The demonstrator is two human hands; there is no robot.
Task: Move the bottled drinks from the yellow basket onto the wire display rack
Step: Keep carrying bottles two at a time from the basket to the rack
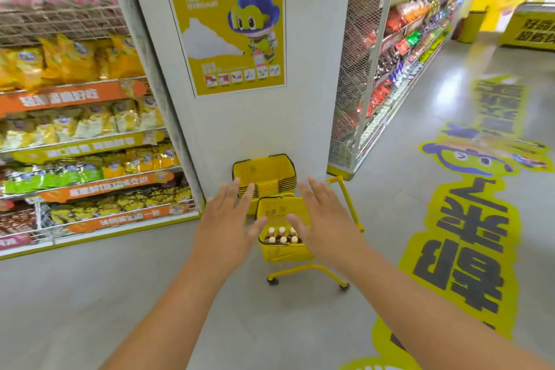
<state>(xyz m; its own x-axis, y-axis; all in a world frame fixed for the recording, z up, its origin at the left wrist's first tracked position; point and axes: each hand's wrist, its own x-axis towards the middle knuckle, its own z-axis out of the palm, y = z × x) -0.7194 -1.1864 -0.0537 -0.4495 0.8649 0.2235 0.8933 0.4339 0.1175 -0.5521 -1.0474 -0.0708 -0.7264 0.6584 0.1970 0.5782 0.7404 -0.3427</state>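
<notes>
A yellow basket [285,251] sits on a small yellow wheeled cart [312,275] on the floor ahead. Several dark bottled drinks [282,236] with white caps stand upright inside it. My left hand [231,222] is stretched out with fingers spread, in the air to the left of the basket and holding nothing. My right hand [322,219] is likewise spread and empty, to the basket's right. A wire mesh rack [366,48] full of snack packets stands at the right of the white pillar.
A stack of empty yellow baskets [264,173] rests against the white pillar [255,117] behind the cart. Shelves of snack bags [78,129] fill the left. Grey floor with a yellow decal [468,219] stretches right.
</notes>
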